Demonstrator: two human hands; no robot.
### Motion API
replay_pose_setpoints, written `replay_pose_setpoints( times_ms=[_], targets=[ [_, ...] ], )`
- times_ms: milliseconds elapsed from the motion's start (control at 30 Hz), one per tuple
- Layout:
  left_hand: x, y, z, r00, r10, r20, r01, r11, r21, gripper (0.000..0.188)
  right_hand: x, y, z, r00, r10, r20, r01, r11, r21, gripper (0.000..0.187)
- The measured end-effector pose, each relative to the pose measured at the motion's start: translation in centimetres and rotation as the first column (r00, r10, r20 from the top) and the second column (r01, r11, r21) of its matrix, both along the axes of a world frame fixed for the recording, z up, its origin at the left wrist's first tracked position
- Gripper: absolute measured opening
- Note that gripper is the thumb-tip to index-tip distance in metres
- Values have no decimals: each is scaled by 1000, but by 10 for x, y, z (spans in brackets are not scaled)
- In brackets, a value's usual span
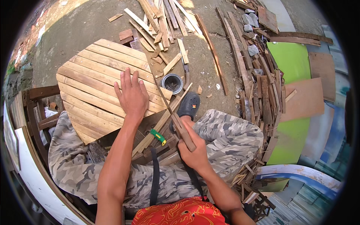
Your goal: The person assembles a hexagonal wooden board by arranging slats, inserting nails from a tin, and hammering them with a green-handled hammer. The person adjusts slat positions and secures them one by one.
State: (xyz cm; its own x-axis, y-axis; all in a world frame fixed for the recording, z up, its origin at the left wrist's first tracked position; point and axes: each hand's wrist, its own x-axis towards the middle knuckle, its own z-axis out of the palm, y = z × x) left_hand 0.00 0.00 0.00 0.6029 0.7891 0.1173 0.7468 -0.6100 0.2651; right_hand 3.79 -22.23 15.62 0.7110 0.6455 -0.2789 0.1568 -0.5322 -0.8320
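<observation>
A panel of pale wooden slats, many-sided in outline, lies over my left knee. My left hand rests flat on it near its right side, fingers stretched out and holding nothing. My right hand is closed around the wooden handle of what looks like a handsaw. Its narrow dark blade, seen nearly edge-on, runs up and left along the panel's right edge; its teeth cannot be made out. Below the panel, a green and yellow handle of some tool lies by several loose wooden strips.
A grey can with nails or similar bits stands beyond my shoe. Loose slats lie scattered at the far side. Stacked scrap wood and a green board are on the right. A wooden frame stands at left.
</observation>
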Motion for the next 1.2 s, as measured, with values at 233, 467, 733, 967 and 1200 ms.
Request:
replay_pose_setpoints(
  times_ms=[233, 467, 733, 967, 1200],
  targets=[
    [-8, 43, 22, 979, -200, 49, 202, 979, -43, 40, -20, -44, 85, 993, -10, -117, -9, 987, -161, 57],
    [-11, 37, 21, 987, -155, 39, 154, 988, 27, 42, 38, 110, -93, 984, -31, 174, 11, 993, 120, 56],
    [-13, 37, 19, 983, -153, 104, 154, 988, -3, 42, -43, -72, 79, 996, 36, -76, -50, 981, -189, 60],
    [-15, 38, 20, 983, -152, 102, 148, 988, 47, 42, 62, 156, -88, 997, 27, 76, -34, 995, 92, 56],
    [-14, 35, 18, 984, -136, 117, 137, 991, -5, 40, -29, -46, 62, 985, -39, -171, 9, 985, -174, 60]
  ],
)
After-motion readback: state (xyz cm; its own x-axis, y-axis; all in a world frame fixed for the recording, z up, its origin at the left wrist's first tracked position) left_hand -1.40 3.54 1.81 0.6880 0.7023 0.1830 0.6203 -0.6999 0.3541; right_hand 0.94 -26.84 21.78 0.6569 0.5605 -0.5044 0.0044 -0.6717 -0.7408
